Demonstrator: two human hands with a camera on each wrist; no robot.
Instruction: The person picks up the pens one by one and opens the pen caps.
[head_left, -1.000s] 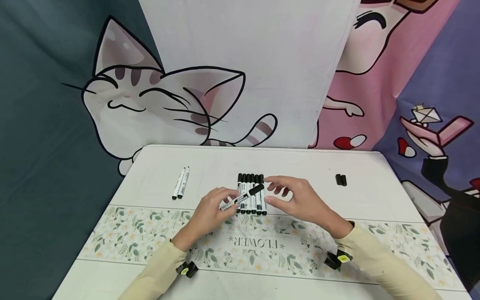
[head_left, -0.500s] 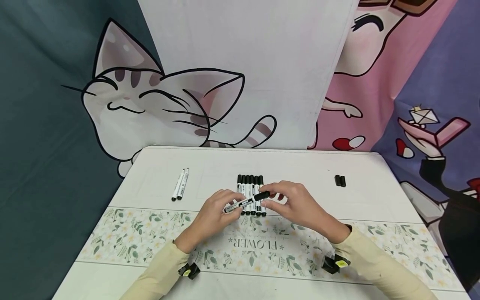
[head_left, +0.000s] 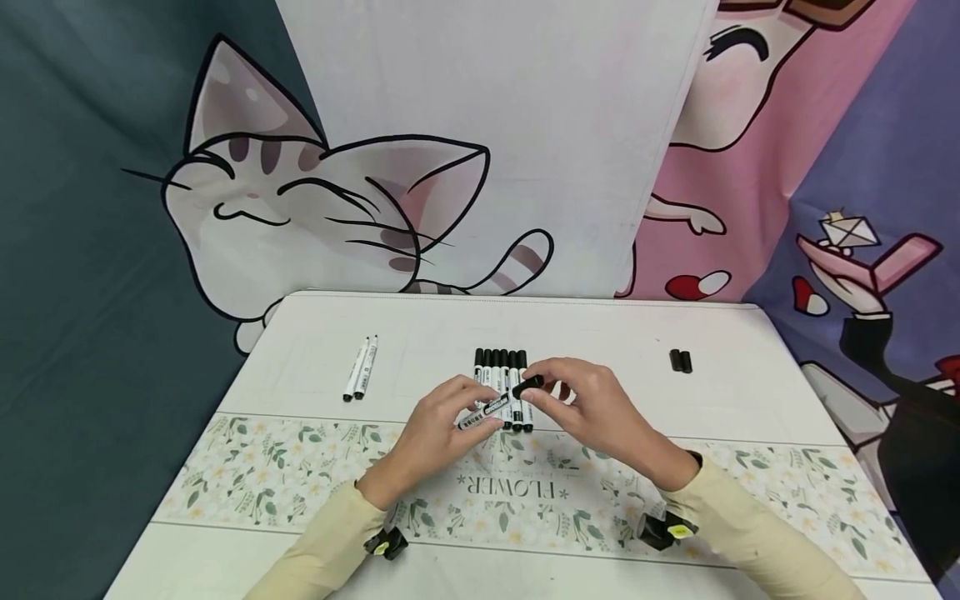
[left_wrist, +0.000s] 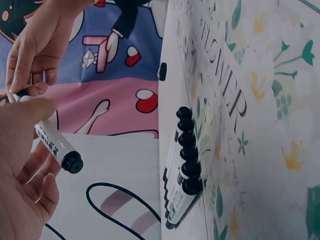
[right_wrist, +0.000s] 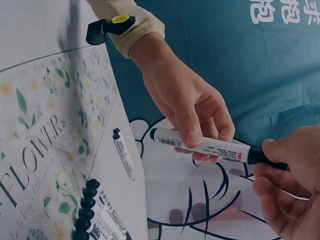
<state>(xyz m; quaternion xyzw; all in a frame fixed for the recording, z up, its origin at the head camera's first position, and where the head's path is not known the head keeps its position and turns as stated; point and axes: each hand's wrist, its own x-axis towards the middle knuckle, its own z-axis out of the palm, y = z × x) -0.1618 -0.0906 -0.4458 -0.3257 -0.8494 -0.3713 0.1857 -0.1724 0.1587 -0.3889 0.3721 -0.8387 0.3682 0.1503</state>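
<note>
A white marker (right_wrist: 200,144) with a black cap (right_wrist: 265,156) is held between both hands above the table. My left hand (head_left: 442,422) pinches its white barrel between thumb and fingers. At the other end, my right hand (head_left: 588,402) pinches the black cap, which appears to sit on the barrel. Below them lies a row of several capped markers (head_left: 495,360), side by side; the hands hide part of it in the head view. In the left wrist view the held marker's black end plug (left_wrist: 73,162) points toward the camera.
Two uncapped markers (head_left: 362,368) lie at the left of the white table (head_left: 600,333), tips pointing away. Two loose black caps (head_left: 680,361) lie at the right. A flower-printed band (head_left: 300,467) crosses the table, and printed cloth (head_left: 525,108) hangs behind it.
My right hand, apart from the marker a second ago, has come to its cap and now pinches it. My left hand has shifted slightly right with the marker.
</note>
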